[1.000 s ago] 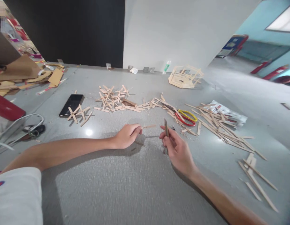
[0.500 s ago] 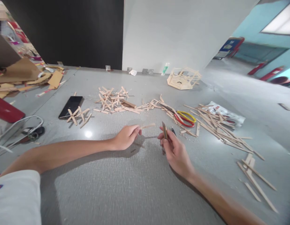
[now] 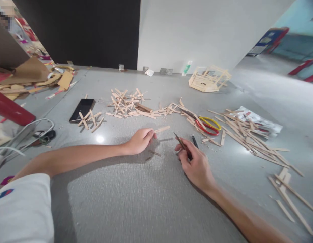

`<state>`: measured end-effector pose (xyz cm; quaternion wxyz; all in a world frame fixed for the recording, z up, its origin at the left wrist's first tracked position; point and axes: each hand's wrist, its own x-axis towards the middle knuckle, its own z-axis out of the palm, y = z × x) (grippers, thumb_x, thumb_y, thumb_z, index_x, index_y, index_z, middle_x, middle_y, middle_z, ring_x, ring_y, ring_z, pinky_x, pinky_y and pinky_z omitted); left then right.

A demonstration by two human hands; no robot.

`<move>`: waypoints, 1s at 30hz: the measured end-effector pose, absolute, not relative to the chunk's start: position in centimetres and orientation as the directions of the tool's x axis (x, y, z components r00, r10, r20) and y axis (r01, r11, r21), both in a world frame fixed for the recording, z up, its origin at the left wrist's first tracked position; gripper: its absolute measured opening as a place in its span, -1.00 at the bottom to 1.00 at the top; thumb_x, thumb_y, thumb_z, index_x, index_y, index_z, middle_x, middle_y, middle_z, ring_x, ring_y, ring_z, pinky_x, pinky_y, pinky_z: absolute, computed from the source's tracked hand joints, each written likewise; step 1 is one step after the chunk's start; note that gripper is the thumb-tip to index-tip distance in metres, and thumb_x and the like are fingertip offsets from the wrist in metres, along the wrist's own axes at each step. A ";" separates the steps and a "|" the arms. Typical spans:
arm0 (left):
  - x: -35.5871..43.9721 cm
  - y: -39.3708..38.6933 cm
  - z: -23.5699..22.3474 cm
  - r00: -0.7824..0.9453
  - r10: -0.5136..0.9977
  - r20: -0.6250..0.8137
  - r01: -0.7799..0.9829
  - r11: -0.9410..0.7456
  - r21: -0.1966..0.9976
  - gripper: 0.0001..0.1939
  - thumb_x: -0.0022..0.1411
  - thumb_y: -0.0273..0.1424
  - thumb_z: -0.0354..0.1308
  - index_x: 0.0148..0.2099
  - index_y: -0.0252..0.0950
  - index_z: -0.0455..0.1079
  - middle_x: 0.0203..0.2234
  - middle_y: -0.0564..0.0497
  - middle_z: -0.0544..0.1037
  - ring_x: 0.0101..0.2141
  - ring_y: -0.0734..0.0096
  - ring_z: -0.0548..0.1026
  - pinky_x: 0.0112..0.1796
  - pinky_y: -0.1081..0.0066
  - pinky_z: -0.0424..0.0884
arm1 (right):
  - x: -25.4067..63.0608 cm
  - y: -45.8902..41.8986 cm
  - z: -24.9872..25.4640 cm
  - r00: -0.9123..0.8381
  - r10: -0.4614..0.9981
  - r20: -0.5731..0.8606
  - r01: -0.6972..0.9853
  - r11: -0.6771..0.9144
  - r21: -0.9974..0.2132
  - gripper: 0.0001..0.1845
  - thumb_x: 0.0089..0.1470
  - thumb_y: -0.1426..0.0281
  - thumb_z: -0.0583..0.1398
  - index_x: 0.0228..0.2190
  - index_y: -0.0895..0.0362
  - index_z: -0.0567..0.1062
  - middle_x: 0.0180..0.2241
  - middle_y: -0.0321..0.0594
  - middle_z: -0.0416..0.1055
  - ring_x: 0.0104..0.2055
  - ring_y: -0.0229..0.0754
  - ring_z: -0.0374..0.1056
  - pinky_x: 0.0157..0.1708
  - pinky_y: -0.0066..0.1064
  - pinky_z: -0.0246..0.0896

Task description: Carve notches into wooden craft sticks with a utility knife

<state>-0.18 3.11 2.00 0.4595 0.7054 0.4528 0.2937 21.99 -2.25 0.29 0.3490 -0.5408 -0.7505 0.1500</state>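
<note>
My left hand [image 3: 140,141] is closed, pinching one end of a short wooden craft stick [image 3: 163,129] just above the table. The stick's free end points right, toward my other hand. My right hand [image 3: 197,164] grips a utility knife [image 3: 181,143], its narrow pointed blade tilted up and to the left. Blade and stick are apart. Most of the knife's handle is hidden by my fingers. Two small dark slivers [image 3: 154,153] show on the table below my left hand. Beyond my right hand lies a black pen-like object [image 3: 195,141].
Scissors with red and yellow handles [image 3: 208,125] lie among cut sticks. A pile of sticks [image 3: 126,103] is farther back, with a phone [image 3: 82,109] left of it. A wooden stick frame [image 3: 203,88] stands near the wall. Longer sticks [image 3: 247,135] and a plastic packet [image 3: 269,123] are right.
My right hand has turned the knife, so its blade now leans left and appears edge-on. My left hand still pinches the stick. The whole view has shifted slightly.
</note>
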 end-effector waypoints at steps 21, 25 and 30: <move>-2.0 4.6 5.8 0.751 0.489 -0.443 0.652 -0.444 0.615 -0.79 0.31 -0.44 -0.13 -0.33 -0.31 0.29 -0.55 0.05 0.43 -0.55 0.48 0.39 -0.49 0.49 0.20 | 22.5 -2.4 -0.2 -0.625 0.605 0.494 0.721 0.689 0.069 -0.63 0.26 0.53 0.04 0.08 0.25 0.36 -0.40 -0.26 0.45 -0.45 -0.30 0.35 -0.42 -0.45 0.23; -1.9 4.4 5.4 0.789 0.502 -0.355 0.608 -0.556 0.566 -0.76 0.35 -0.45 -0.14 -0.36 -0.30 0.27 -0.56 0.05 0.41 -0.53 0.48 0.34 -0.46 0.49 0.16 | 22.3 -2.7 -0.1 -0.660 0.615 0.433 0.717 0.688 0.115 -0.54 0.22 0.55 0.05 0.15 0.26 0.29 -0.42 -0.27 0.42 -0.44 -0.29 0.34 -0.45 -0.45 0.22; -1.6 4.3 4.9 0.818 0.520 -0.245 0.564 -0.648 0.512 -0.69 0.38 -0.43 -0.16 -0.40 -0.32 0.28 -0.53 0.04 0.40 -0.51 0.48 0.30 -0.44 0.47 0.12 | 22.0 -3.1 0.5 -0.702 0.647 0.297 0.706 0.686 0.174 -0.42 0.12 0.67 0.01 0.18 0.28 0.22 -0.39 -0.25 0.42 -0.43 -0.27 0.32 -0.46 -0.45 0.22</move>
